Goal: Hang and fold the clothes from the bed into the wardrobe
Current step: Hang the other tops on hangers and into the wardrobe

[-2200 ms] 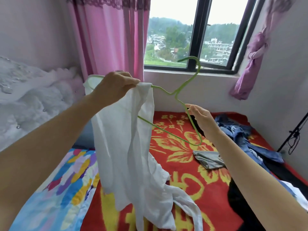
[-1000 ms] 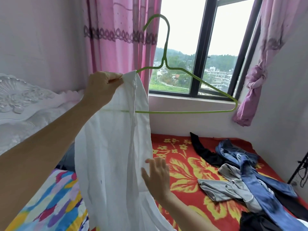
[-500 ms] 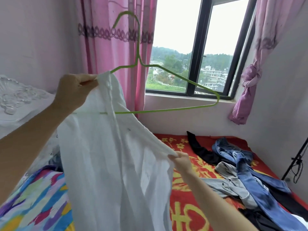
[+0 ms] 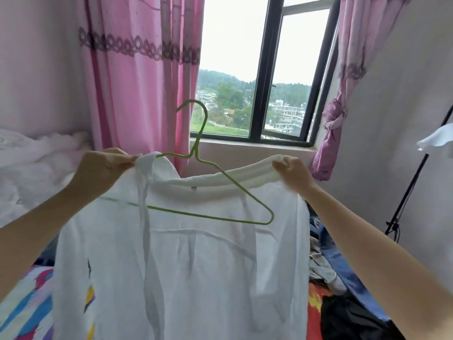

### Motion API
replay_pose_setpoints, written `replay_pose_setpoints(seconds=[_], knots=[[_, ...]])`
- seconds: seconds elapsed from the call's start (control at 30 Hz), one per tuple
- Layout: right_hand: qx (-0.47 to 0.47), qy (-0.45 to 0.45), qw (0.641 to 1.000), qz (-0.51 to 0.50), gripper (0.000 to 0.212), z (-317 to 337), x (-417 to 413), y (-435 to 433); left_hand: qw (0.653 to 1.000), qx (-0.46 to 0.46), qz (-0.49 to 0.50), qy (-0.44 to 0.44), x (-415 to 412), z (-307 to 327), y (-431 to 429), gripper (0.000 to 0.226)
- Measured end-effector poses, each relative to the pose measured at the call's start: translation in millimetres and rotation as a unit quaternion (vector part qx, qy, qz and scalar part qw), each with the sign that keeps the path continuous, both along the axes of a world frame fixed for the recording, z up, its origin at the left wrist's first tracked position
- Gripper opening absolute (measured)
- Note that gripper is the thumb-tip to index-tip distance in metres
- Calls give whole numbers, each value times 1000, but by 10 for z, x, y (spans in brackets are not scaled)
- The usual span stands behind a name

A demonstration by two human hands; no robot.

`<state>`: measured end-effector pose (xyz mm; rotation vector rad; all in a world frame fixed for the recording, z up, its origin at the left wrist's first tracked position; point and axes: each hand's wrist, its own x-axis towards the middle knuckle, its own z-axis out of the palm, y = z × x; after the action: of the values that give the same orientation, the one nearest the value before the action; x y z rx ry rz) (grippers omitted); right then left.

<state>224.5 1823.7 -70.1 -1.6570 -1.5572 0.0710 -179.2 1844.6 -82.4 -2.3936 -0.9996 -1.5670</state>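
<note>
A thin white woven shirt (image 4: 196, 266) fills the middle and lower frame, held up in the air in front of the window; its neckband is at the top, its body hangs straight down past the bottom edge, and its shoulder line runs left to right. The cloth is sheer and lightly creased, with a rolled, ribbed-looking collar band; a small grey tab at the neck is too small to read.

A green wire hanger (image 4: 195, 154) sits at centre frame, hook up and curling toward the upper left; its long bottom bar runs left to right, dipping slightly to the right. Its left end is inside the shirt, and its right corner lies bare against the fabric.

The left hand (image 4: 103, 168) pinches the shirt's left shoulder edge, fingers curled; the right hand (image 4: 293, 174) grips the collar band at the right, stretching it taut.

Behind hang a pink curtain (image 4: 137, 82) with a lace-patterned band and a black-framed window (image 4: 259, 94); at lower right a heap of blue denim and grey clothes (image 4: 326, 253) lies on the bed's red blanket (image 4: 313, 298).
</note>
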Motion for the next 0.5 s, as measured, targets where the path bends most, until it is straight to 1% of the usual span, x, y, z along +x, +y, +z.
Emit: replay_pose_setpoints(seconds=[0.03,0.07,0.1,0.13,0.2,0.23,0.27,0.33,0.37,0.4,0.43,0.5], knots=[[-2,-87,995,-42,32,33,-6,-18,996,70,39,45,27,-33,32,15],[-2,-156,985,-73,34,69,-34,-57,982,136,91,89,62,-69,54,16],[-3,-206,974,-97,35,102,-65,-94,964,189,138,123,102,-111,69,21],[2,-248,962,-117,36,125,-107,-136,947,229,173,142,129,-153,92,25],[10,-296,943,-151,37,179,-164,-200,931,266,199,150,197,-202,108,24],[11,-279,946,-163,37,210,-193,-203,930,271,203,144,231,-225,122,24],[8,-231,960,-158,36,245,-256,-210,931,270,205,138,272,-243,126,24],[-8,-81,992,-91,32,279,-469,-253,936,255,211,120,365,-277,135,25],[-15,-22,999,-36,28,268,-600,-291,941,243,210,104,420,-276,142,26],[-36,4,999,26,24,237,-742,-355,947,231,207,81,451,-273,143,26],[-82,-2,993,83,22,209,-860,-432,953,222,200,57,474,-255,142,27],[-193,-15,969,154,28,151,-944,-538,958,219,186,13,457,-197,126,27]])
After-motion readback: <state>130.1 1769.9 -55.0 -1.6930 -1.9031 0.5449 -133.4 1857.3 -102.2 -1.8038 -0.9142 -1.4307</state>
